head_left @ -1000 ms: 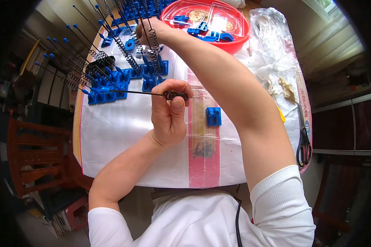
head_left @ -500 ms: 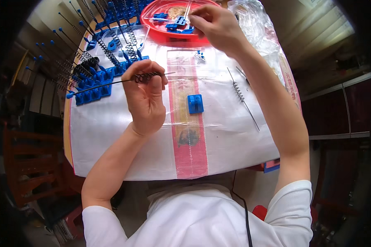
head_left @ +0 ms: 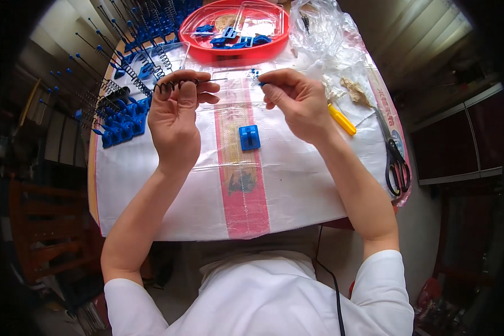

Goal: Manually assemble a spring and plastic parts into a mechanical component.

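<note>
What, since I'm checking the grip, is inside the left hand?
A dark coiled wire shows in the left hand, with a thin straight end sticking out toward the right hand. Whatever part the hand itself covers cannot be seen, so I cannot count the coils.

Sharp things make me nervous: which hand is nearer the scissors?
Right. The right hand is left of the scissors; the left hand, holding a spring, is much farther left.
</note>
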The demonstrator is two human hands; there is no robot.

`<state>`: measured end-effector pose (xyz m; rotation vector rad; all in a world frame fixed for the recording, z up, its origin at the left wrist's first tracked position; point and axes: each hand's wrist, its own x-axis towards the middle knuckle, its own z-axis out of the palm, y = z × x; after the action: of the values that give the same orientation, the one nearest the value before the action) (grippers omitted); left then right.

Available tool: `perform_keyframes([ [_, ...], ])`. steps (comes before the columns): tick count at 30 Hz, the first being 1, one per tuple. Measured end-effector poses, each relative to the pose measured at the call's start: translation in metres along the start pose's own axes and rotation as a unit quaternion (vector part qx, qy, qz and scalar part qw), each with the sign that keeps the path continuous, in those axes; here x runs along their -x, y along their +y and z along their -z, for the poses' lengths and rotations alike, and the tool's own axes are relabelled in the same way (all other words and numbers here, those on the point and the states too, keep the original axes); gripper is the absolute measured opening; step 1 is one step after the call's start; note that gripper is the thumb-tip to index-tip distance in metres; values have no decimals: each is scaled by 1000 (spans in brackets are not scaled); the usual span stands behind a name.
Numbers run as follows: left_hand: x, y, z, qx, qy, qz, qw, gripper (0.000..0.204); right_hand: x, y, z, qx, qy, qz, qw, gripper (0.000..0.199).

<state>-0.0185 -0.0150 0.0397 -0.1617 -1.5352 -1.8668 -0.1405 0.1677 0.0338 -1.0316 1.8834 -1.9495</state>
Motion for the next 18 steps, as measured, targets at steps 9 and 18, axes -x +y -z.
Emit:
perform_keyframes([
  [9, 6, -21, -1, 205, -48, 80, 974, 21, 11, 3, -13, -145, -13, -30, 989, 21],
  [18, 11, -22, 2, 213, -76, 71, 972, 23, 13, 3, -11, -129, -38, -44, 990, 21],
])
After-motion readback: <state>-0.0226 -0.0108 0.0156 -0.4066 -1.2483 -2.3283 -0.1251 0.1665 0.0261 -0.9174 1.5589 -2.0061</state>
